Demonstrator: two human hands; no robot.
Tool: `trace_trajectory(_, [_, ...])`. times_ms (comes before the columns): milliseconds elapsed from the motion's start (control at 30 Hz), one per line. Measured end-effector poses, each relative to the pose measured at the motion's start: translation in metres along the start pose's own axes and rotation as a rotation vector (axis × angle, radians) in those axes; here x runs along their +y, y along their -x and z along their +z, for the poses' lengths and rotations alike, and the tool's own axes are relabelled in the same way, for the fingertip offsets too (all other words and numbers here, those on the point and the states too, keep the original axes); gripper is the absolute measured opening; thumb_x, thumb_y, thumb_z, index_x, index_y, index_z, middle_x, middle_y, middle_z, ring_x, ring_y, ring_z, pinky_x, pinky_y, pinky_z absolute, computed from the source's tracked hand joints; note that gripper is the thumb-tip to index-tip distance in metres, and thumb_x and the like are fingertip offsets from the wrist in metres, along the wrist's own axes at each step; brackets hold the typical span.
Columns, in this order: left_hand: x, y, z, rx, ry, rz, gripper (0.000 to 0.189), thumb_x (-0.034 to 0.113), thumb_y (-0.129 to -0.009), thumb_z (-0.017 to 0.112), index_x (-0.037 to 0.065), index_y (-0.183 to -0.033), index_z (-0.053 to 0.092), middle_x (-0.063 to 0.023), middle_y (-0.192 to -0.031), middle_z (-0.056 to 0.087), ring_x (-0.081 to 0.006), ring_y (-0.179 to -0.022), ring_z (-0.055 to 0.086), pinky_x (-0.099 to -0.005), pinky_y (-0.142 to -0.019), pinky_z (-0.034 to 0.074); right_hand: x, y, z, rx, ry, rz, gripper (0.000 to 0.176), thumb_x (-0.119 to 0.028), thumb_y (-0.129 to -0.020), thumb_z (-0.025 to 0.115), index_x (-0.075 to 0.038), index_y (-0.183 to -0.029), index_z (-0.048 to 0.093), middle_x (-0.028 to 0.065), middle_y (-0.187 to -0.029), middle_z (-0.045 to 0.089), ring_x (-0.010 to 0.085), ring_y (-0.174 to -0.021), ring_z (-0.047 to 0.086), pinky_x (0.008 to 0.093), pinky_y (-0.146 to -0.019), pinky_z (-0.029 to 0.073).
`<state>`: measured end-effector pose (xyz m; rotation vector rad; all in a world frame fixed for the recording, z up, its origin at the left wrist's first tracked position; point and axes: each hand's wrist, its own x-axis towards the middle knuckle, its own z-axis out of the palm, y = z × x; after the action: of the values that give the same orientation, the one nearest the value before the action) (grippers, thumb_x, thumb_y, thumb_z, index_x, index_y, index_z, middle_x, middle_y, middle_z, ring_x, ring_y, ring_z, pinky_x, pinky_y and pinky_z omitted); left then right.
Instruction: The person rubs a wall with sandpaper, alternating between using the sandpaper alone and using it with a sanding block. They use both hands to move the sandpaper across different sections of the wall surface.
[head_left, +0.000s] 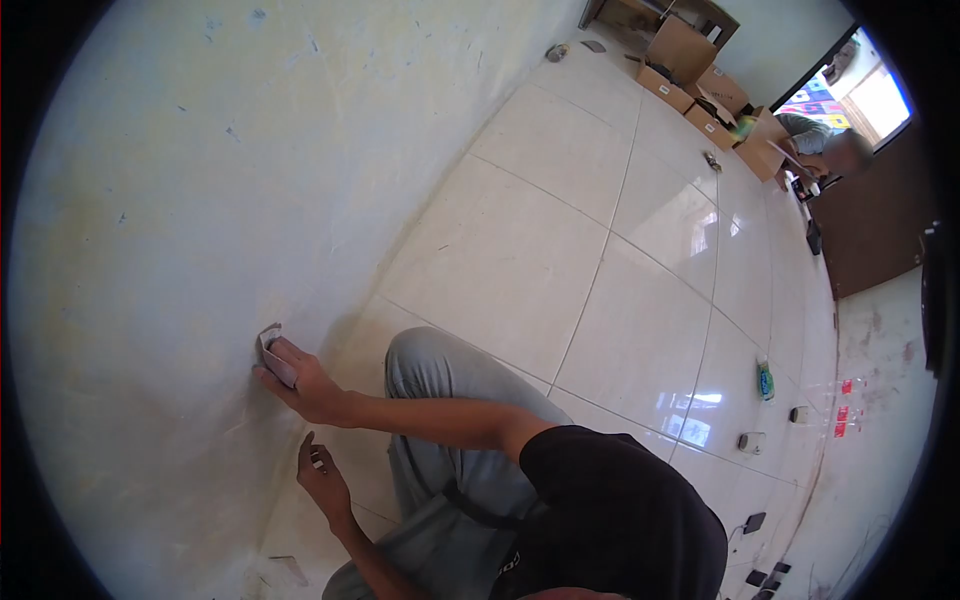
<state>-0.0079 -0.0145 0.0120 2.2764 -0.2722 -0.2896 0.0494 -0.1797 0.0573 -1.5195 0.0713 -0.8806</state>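
My right hand (312, 390) presses a folded piece of sandpaper (280, 369) against the pale painted wall (200, 260). The sheet's upper edge sticks up past my fingers. Lower down, my left hand (324, 482) hangs close to the wall's foot, fingers loosely bent and apart, holding nothing. A ring-like band shows on one of its fingers. Scuffs and small dark chips mark the wall surface above both hands.
Glossy tiles (490, 270) cover the floor beside my bent knee (425, 365). Cardboard boxes (708, 122) stand at the far end, where another person (810, 145) crouches by a doorway. A green packet (765, 380) and a jar (751, 442) lie toward the opposite wall.
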Motion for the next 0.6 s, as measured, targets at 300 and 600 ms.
trace_trajectory(300, [-0.001,-0.001,0.001,-0.018,-0.004,-0.012,0.032,0.002,-0.094,0.052,-0.001,-0.126,0.060,-0.0140,-0.097,0.066,-0.0206,-0.082,0.062,-0.0341,-0.065,0.052,0.005,0.002,-0.003,-0.052,-0.024,0.019,0.021,-0.007,-0.092,0.063,0.000,-0.100,0.044,0.0192,-0.090,0.048,0.0388,-0.074,0.044,0.0415,-0.066,0.042])
trace_trajectory(600, [-0.003,0.000,0.003,0.018,-0.002,0.013,0.031,0.001,-0.093,0.053,-0.001,-0.123,0.061,-0.0130,-0.092,0.064,-0.0197,-0.078,0.061,-0.0334,-0.063,0.052,0.011,0.005,-0.002,-0.062,0.002,-0.018,0.022,-0.009,-0.093,0.061,0.001,-0.104,0.046,0.0197,-0.094,0.048,0.0407,-0.080,0.048,0.0427,-0.069,0.043])
